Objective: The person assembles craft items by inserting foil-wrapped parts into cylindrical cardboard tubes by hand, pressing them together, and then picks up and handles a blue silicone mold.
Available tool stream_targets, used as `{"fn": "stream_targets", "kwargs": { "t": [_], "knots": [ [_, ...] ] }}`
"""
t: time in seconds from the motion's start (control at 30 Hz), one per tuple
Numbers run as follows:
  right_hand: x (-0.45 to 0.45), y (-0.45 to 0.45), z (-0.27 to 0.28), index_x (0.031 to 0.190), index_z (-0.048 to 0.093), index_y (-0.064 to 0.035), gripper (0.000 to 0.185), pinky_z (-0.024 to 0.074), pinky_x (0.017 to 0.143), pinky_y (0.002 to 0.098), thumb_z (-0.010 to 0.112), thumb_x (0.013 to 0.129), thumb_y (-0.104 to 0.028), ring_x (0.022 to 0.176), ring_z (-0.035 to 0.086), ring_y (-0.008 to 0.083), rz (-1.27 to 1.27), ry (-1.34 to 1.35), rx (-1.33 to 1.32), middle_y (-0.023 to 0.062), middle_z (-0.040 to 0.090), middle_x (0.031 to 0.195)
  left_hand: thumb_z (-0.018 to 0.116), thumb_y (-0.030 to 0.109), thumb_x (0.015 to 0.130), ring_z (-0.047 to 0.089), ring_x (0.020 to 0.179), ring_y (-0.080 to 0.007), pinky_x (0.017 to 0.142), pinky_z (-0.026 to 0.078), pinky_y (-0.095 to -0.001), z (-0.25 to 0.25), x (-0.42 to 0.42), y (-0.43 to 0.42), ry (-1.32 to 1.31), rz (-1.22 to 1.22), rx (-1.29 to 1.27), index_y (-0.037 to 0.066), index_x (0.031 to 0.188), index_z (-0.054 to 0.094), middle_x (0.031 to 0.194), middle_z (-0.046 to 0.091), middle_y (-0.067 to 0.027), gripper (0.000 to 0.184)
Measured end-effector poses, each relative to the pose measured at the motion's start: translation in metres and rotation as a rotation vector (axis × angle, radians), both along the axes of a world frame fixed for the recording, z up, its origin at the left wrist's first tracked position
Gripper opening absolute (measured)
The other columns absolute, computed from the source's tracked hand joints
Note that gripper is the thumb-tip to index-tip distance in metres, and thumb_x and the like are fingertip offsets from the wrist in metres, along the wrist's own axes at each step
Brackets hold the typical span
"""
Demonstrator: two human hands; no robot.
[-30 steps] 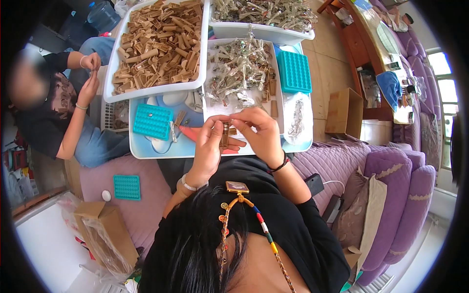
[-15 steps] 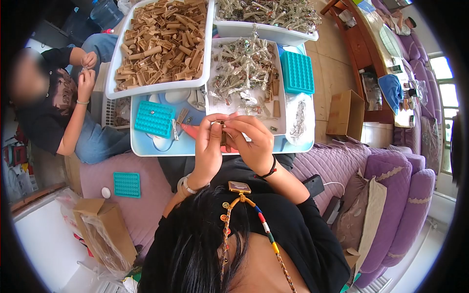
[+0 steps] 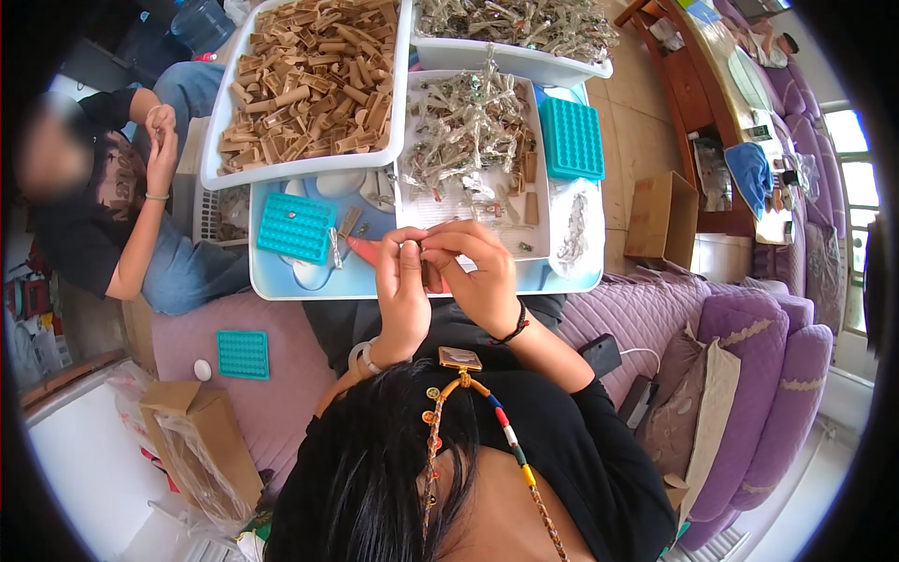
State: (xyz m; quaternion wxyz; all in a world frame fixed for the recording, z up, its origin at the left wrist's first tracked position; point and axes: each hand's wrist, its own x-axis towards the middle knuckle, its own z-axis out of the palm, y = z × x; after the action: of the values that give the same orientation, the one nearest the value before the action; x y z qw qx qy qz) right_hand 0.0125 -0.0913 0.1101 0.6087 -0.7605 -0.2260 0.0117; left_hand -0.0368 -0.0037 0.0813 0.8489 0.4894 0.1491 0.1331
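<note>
My left hand [image 3: 403, 304] and my right hand [image 3: 485, 286] meet over the near edge of the blue table [image 3: 281, 281], thumbs and fingers pinched together. Between them is a small brown piece [image 3: 432, 278], mostly covered by the fingers. A red-pink object [image 3: 363, 249] lies on the table partly behind my left hand. Just beyond my hands, a white tray [image 3: 401, 208] holds a heap of clear-wrapped bundles [image 3: 464, 131]. To the left lie a teal grid tray [image 3: 296, 228] and a small clear-wrapped bundle [image 3: 336, 249].
A white bin [image 3: 212, 155] of brown pieces and another white bin [image 3: 506, 62] of wrapped bundles stand at the back. A second teal tray [image 3: 572, 139] is at right, beside a clear bag [image 3: 572, 229]. At left sits another person [image 3: 103, 187], hands raised together.
Both my hands have shifted slightly toward me, and my right fingers have changed their grip. The other person's hands have moved a little.
</note>
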Motion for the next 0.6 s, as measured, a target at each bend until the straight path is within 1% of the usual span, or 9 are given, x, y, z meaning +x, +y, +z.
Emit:
{"fn": "stream_targets", "kwargs": {
  "t": [0.07,0.2,0.27,0.3,0.37,0.4,0.47,0.5,0.6],
  "knots": [
    [-0.001,0.000,-0.001,0.079,0.062,-0.0035,0.010,0.0445,0.067,0.0281,0.062,0.068,-0.001,0.077,0.057,0.0202,0.045,0.093,0.030,0.0081,0.058,0.083,0.035,0.022,0.090,0.038,0.050,-0.0051,0.044,0.030,-0.0164,-0.002,-0.001,0.000,-0.010,0.017,-0.011,0.005,0.096,0.044,0.067,0.044,0.0007,0.020],
    [0.004,-0.003,-0.005,0.078,0.062,-0.0028,0.009,0.0451,0.066,0.0265,0.062,0.069,-0.002,0.075,0.057,0.0176,0.077,0.082,-0.012,0.0082,0.059,0.084,0.035,0.023,0.090,0.037,0.049,-0.0043,0.044,0.029,-0.0156,-0.006,-0.001,0.000,-0.023,0.011,-0.033,0.005,0.096,0.044,0.067,0.044,0.0010,0.021],
    [0.005,-0.005,-0.008,0.078,0.062,-0.0011,0.007,0.0461,0.064,0.0239,0.061,0.071,0.000,0.072,0.058,0.0167,0.139,0.275,0.110,0.0078,0.057,0.083,0.035,0.023,0.090,0.037,0.050,-0.0036,0.043,0.028,-0.0159,-0.006,-0.002,-0.001,-0.017,-0.004,-0.022,0.005,0.096,0.044,0.068,0.044,0.0010,0.021],
    [0.004,-0.007,-0.011,0.078,0.062,-0.0011,0.007,0.0461,0.064,0.0239,0.061,0.071,0.000,0.072,0.058,0.0167,0.136,0.278,0.110,0.0078,0.057,0.083,0.035,0.023,0.090,0.037,0.050,-0.0036,0.043,0.028,-0.0159,-0.007,-0.003,-0.001,-0.014,-0.007,-0.022,0.005,0.096,0.044,0.068,0.044,0.0010,0.021],
    [0.006,-0.009,-0.018,0.079,0.058,0.0013,0.009,0.0480,0.056,0.0233,0.060,0.071,0.005,0.069,0.058,0.0164,0.191,0.391,0.253,0.0060,0.053,0.079,0.034,0.026,0.090,0.035,0.048,-0.0029,0.041,0.026,-0.0159,-0.008,-0.002,-0.002,-0.022,-0.029,0.009,0.005,0.097,0.044,0.064,0.043,0.0017,0.024],
    [0.008,-0.010,-0.020,0.079,0.058,0.0013,0.009,0.0480,0.056,0.0233,0.060,0.071,0.005,0.069,0.058,0.0164,0.189,0.389,0.255,0.0060,0.053,0.079,0.034,0.026,0.090,0.035,0.048,-0.0029,0.041,0.026,-0.0159,-0.006,-0.001,-0.002,-0.023,-0.032,0.010,0.005,0.097,0.044,0.064,0.043,0.0017,0.024],
    [0.013,-0.012,-0.019,0.081,0.052,0.0012,0.016,0.0481,0.047,0.0255,0.057,0.070,0.010,0.065,0.057,0.0173,0.198,0.677,0.467,0.0043,0.049,0.076,0.032,0.028,0.091,0.034,0.044,-0.0032,0.040,0.024,-0.0162,-0.001,0.003,-0.003,0.017,-0.098,0.081,0.004,0.098,0.044,0.058,0.041,0.0023,0.027],
    [0.017,-0.014,-0.016,0.085,0.046,-0.0003,0.024,0.0470,0.041,0.0275,0.057,0.068,0.013,0.059,0.056,0.0168,0.243,0.782,0.617,0.0042,0.048,0.076,0.030,0.028,0.091,0.033,0.042,-0.0039,0.039,0.023,-0.0166,-0.004,0.003,-0.005,-0.011,-0.122,0.079,0.003,0.099,0.043,0.055,0.040,0.0028,0.029],
    [0.018,-0.013,-0.020,0.090,0.045,-0.0008,0.029,0.0459,0.039,0.0267,0.057,0.068,0.013,0.057,0.055,0.0168,0.248,0.847,0.680,0.0041,0.048,0.076,0.030,0.027,0.091,0.033,0.041,-0.0047,0.039,0.023,-0.0172,-0.005,0.003,-0.008,-0.052,-0.134,0.057,0.003,0.099,0.043,0.054,0.038,0.0027,0.029]
  ]
}}
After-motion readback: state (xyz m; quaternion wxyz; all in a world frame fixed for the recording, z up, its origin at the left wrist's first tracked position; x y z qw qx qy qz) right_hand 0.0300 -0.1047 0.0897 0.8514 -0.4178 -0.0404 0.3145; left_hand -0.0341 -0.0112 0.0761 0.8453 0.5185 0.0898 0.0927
